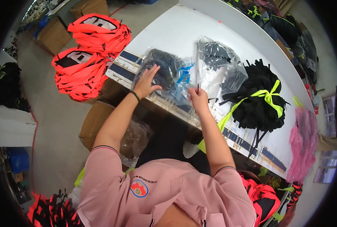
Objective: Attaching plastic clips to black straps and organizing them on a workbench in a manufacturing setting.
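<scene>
My left hand (147, 82) rests with fingers spread on a clear plastic bag (161, 70) that has folded black material inside. Closed near the table's front edge, my right hand (199, 100) grips a thin, upright, rod-like tool (198, 87); its exact kind is unclear. Between the hands lies crumpled clear film with blue print (184, 73). Just beyond and right of my right hand is another clear bag (221, 62) with dark contents. Farther right sits a big bundle of black strips (257, 98), tied by a neon yellow band (268, 94).
Two stacks of bright orange-red fabric pieces (83, 73) stand at the table's left end. The white table (168, 28) has a raised far rim. A pink plastic bag (303, 140) hangs at its right end. An open cardboard box (95, 123) is below the left edge.
</scene>
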`<state>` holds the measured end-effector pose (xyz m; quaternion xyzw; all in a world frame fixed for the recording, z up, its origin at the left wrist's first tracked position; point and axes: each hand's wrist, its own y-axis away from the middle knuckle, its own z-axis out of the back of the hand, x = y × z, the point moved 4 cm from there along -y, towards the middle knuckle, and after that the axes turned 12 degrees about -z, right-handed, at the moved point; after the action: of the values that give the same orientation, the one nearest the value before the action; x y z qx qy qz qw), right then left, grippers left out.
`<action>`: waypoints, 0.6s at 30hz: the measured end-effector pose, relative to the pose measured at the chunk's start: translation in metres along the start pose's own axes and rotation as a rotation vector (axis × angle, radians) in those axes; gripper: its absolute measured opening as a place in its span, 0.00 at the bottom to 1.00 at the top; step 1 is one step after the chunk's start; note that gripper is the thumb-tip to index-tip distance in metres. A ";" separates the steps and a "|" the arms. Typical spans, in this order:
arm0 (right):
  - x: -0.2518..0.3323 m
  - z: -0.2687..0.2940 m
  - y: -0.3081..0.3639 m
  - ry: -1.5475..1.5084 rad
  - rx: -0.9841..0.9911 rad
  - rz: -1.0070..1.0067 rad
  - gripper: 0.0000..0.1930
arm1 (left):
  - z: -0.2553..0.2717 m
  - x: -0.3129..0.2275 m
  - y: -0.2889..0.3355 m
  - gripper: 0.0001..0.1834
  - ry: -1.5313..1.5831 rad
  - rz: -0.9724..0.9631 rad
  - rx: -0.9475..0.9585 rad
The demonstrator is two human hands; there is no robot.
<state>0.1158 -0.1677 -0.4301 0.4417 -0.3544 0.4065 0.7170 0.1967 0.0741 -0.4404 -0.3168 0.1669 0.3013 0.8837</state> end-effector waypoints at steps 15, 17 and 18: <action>0.110 -0.028 0.055 0.361 -0.265 0.731 0.10 | -0.052 -0.038 0.037 0.10 0.208 0.435 -0.651; 0.113 -0.047 0.037 0.510 -0.258 0.825 0.11 | -0.064 -0.031 0.048 0.14 0.387 0.524 -0.659; 0.099 -0.055 0.017 0.671 -0.231 0.757 0.13 | -0.064 -0.033 0.049 0.14 0.384 0.523 -0.663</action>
<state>0.1504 -0.0860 -0.3579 0.0460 -0.2826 0.7148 0.6380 0.1333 0.0480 -0.4945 -0.5796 0.2963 0.4873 0.5821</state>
